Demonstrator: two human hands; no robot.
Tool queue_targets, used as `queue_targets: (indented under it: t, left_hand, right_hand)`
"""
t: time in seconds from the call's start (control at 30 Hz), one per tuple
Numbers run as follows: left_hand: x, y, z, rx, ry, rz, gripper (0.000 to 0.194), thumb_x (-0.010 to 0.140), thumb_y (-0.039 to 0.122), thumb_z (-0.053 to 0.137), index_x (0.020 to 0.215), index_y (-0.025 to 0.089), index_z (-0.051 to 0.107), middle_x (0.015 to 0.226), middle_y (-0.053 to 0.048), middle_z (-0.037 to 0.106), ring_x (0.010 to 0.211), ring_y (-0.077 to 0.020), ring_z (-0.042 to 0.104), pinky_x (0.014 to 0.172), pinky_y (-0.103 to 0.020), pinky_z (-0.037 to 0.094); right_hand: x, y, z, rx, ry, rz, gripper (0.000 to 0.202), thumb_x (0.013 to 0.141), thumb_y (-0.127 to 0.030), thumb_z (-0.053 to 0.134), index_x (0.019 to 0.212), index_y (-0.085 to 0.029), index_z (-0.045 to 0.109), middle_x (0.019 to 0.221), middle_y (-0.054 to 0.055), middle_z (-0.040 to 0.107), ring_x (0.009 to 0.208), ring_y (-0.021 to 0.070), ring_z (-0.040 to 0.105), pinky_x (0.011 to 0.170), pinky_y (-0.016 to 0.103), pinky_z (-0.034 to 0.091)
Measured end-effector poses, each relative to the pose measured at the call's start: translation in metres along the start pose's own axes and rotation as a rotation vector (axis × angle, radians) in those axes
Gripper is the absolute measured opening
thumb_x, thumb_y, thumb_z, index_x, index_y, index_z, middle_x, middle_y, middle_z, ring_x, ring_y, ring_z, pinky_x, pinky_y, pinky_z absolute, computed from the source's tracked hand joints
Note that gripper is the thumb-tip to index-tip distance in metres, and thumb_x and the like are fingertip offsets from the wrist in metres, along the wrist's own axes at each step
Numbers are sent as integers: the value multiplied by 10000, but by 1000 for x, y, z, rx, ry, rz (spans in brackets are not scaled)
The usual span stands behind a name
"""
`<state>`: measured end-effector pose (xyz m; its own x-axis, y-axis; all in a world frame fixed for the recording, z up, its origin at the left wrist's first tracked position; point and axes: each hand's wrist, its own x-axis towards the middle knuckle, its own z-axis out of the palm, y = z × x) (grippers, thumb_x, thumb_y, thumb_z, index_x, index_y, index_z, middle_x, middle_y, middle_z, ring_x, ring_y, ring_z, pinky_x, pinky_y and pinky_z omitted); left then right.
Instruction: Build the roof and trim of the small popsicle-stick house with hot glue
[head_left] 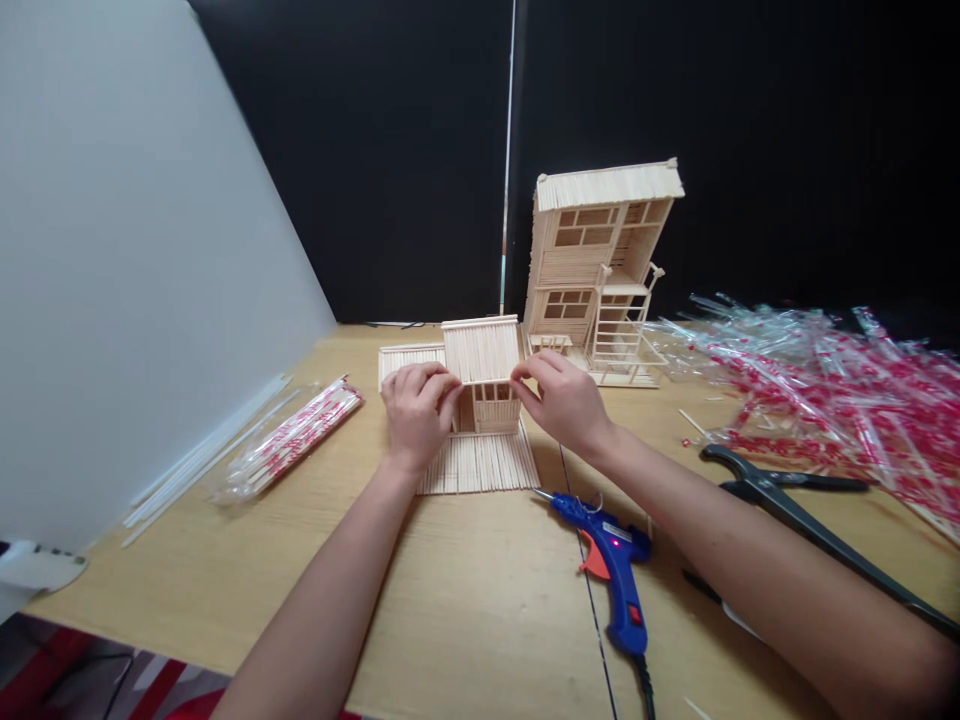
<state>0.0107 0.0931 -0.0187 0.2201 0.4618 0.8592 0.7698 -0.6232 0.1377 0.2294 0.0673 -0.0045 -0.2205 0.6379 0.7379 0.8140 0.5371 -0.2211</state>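
A small house of thin wooden sticks (481,352) stands mid-table, with a slatted roof, a windowed front wall and a stick floor reaching toward me. Along the roof's lower front edge runs a thin wooden stick (487,382). My left hand (421,412) pinches its left end between thumb and fingers, covering part of the house's left side. At the right end, my right hand (561,396) is closed in a similar pinch. A blue hot glue gun (611,560) with an orange trigger and a red light lies below my right hand, its nozzle near the floor's corner.
A taller two-storey stick house (600,270) stands behind on the right. Clear and red-printed wrappers (840,390) heap at the right, near black-handled scissors (780,490). On the left lie a packet of sticks (296,435) and white glue sticks (202,460) beside a grey panel (150,250).
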Motion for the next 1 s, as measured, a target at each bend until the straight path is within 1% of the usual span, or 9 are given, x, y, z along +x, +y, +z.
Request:
queue_targets:
  t: [0.27, 0.5, 0.67, 0.83, 1.0]
  left_hand:
    - [-1, 1, -1, 2, 1, -2, 29, 873, 267, 662, 853, 246, 664, 967, -39, 687, 958, -233, 590, 905, -429, 354]
    - [-2, 0, 0, 9, -6, 14, 20, 866, 255, 669, 849, 245, 672, 960, -39, 692, 960, -233, 593, 912, -427, 353]
    - [-2, -1, 1, 11, -2, 19, 34, 878, 264, 656, 853, 245, 669, 961, -36, 693, 950, -228, 590, 904, -426, 352]
    - [-3, -1, 1, 15, -10, 10, 37, 880, 268, 653, 861, 245, 674, 967, -40, 693, 958, -232, 594, 907, -427, 354]
    - [-2, 3, -4, 11, 2, 38, 35, 880, 271, 651, 865, 245, 671, 957, -39, 697, 942, -230, 599, 907, -429, 359]
  right_hand:
    - [-1, 0, -1, 24, -3, 13, 126, 925, -230, 557, 850, -175, 643, 854, 56, 635, 689, 154, 554, 639, 292, 425]
    - [-3, 2, 0, -21, 2, -20, 158, 946, -225, 539, 848, -178, 653, 861, 60, 657, 782, 175, 598, 637, 285, 421]
    - [-3, 2, 0, -74, 5, -47, 177, 961, -225, 520, 869, -170, 660, 871, 65, 669, 792, 175, 605, 615, 282, 407]
    - [-3, 1, 0, -121, -17, -56, 203, 975, -224, 488, 869, -171, 652, 861, 63, 669, 747, 163, 589, 562, 277, 356]
    - [-1, -2, -4, -226, -38, -58, 246, 996, -243, 447, 864, -168, 640, 866, 75, 653, 685, 157, 551, 503, 285, 256]
